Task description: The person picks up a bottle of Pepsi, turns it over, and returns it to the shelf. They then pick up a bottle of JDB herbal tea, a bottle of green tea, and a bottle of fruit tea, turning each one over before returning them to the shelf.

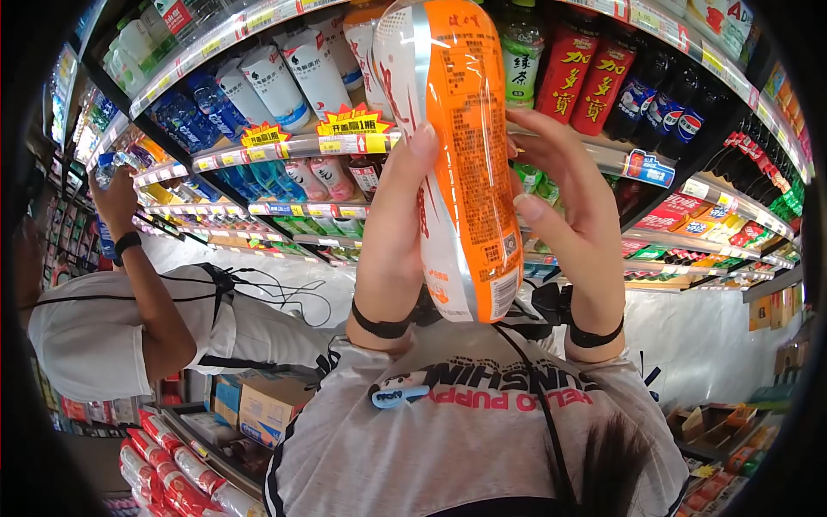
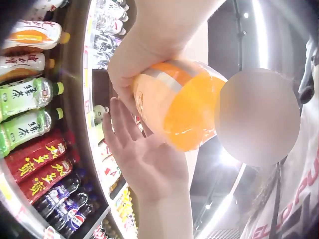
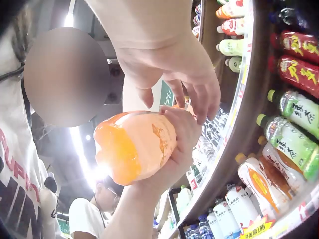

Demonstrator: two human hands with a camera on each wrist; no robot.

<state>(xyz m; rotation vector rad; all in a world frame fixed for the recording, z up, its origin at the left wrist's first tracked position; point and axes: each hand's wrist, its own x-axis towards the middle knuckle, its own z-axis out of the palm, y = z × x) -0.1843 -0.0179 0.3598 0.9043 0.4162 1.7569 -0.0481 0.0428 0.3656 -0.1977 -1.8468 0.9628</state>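
Note:
A large drink bottle with an orange and white label stands up before my chest in the head view. My left hand grips it from the left, thumb along the label. In the right wrist view that hand wraps round the bottle, whose orange base faces the camera. My right hand is on the other side, its fingers loosely bent and spread apart. The left wrist view shows the right hand's palm facing up beside the bottle, holding nothing.
Shelves of drinks curve ahead: white bottles, a green tea bottle, red bottles and cola bottles. Another person in a white shirt stands at the left, hand raised to a shelf. Cardboard boxes lie behind.

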